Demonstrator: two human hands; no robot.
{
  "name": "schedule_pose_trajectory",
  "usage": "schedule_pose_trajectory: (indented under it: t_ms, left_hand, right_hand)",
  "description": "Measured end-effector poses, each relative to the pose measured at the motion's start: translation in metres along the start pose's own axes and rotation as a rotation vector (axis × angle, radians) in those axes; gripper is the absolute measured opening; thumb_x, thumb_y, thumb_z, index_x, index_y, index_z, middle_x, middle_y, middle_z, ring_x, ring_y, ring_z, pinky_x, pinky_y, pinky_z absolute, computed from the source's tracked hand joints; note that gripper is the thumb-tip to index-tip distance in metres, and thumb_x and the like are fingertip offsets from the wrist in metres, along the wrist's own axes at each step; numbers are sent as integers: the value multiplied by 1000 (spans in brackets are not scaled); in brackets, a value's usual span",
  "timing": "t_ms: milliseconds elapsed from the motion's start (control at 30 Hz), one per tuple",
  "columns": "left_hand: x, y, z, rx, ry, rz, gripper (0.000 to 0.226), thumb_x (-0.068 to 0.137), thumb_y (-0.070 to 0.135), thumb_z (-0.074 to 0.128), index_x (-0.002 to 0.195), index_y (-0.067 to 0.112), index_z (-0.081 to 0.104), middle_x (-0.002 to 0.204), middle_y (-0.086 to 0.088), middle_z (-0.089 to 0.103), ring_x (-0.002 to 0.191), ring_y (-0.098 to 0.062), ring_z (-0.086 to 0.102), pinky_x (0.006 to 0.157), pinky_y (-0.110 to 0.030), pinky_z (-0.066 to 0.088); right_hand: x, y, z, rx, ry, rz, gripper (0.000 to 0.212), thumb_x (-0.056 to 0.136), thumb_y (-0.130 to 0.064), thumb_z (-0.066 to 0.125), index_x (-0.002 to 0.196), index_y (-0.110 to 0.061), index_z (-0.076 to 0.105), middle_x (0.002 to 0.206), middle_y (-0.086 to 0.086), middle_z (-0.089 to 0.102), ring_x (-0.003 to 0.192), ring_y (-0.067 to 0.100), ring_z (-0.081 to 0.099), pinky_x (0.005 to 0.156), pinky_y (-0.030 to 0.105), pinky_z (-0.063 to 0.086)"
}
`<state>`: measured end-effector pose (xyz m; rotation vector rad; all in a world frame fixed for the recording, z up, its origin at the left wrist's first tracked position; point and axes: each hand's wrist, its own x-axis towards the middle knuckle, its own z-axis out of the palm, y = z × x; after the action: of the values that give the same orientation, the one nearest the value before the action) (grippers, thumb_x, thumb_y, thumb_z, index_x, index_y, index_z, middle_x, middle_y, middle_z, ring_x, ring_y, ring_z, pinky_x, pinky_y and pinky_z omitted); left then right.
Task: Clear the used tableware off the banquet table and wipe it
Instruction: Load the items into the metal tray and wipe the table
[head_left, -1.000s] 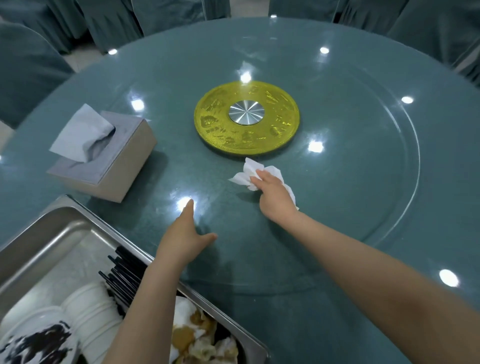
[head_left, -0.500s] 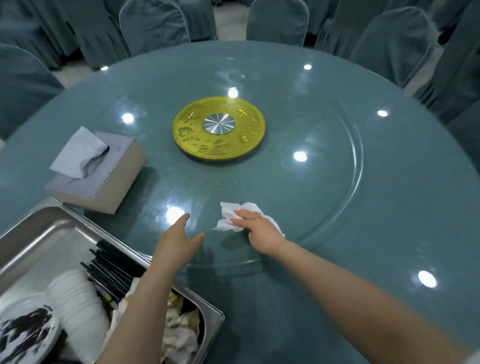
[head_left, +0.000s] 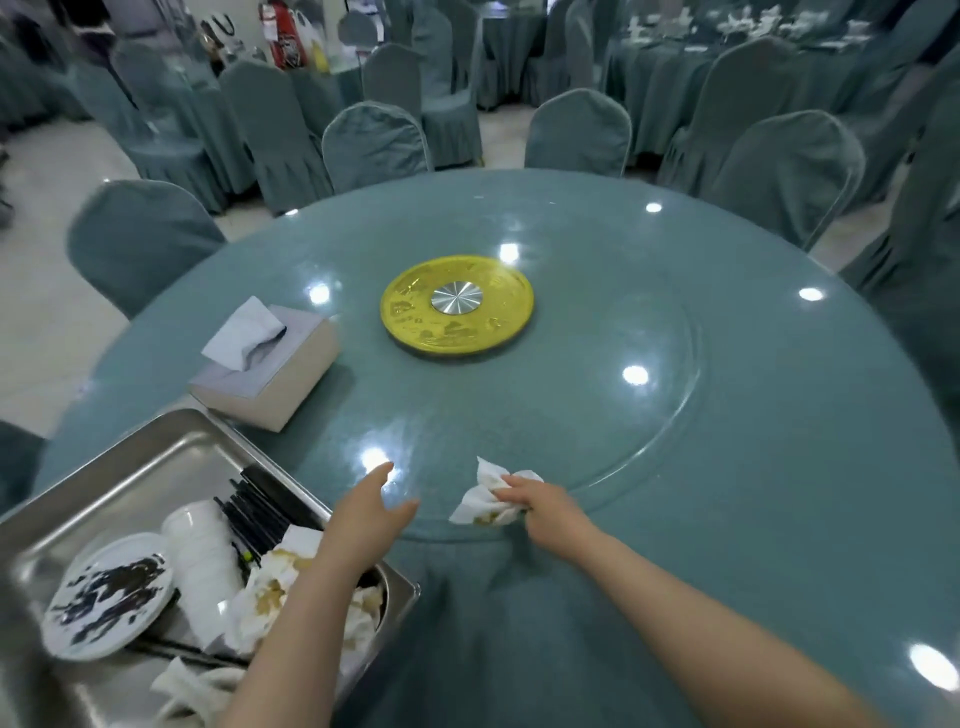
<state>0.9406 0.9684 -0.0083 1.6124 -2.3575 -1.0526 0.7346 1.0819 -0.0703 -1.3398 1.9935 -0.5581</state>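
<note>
the right hand (head_left: 545, 512) is pinching a crumpled, stained tissue (head_left: 485, 501) against the near edge of the glass turntable (head_left: 675, 415). the left hand (head_left: 371, 512) is hovering beside it, fingers spread, above the metal tray (head_left: 156, 467) holding dirty dishes.

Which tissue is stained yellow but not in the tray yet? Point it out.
The crumpled tissue gripped by the right hand on the glass. The tissue box's sheet is clean; the other soiled wads already lie in the steel tray.
</note>
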Motion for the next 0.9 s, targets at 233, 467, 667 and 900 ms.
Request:
schedule_pose_trajectory:
  t_ms: [233, 467, 667, 900]
  left_hand:
    - [-13, 11, 3, -37, 18, -11, 67, 90, 36, 61, 148, 23, 31, 148, 0, 42, 131, -21, 45, 101, -32, 36]
    - [-16, 22, -6, -95, 89, 16, 64, 91, 32, 60, 147, 18, 33, 147, -2, 43, 133, -21, 42, 105, -35, 35]
    - [-30, 32, -4, -166, 144, 21, 62, 92, 31, 60, 146, 16, 35, 145, -4, 46, 131, -21, 45, 104, -35, 38]
    - [-61, 30, -10, -277, 200, -2, 58, 92, 27, 60, 144, 18, 38, 139, -2, 52, 125, -20, 50, 96, -31, 39]
  right_hand:
    - [-19, 4, -31, 194, 221, 50, 58, 81, 19, 37, 130, -5, 56, 147, 8, 41, 135, 19, 39, 98, -1, 17]
    - [-26, -9, -66, 194, 340, 39, 55, 82, 18, 37, 129, -3, 57, 142, 11, 48, 130, 21, 46, 103, 14, 27]
    - [-39, -24, -85, 187, 387, 5, 47, 87, 10, 42, 127, -8, 60, 131, 8, 59, 120, 21, 54, 80, 5, 30]
    - [-49, -39, -90, 205, 350, -11, 43, 90, 0, 48, 127, -19, 58, 126, 2, 61, 108, 17, 56, 80, 20, 37]
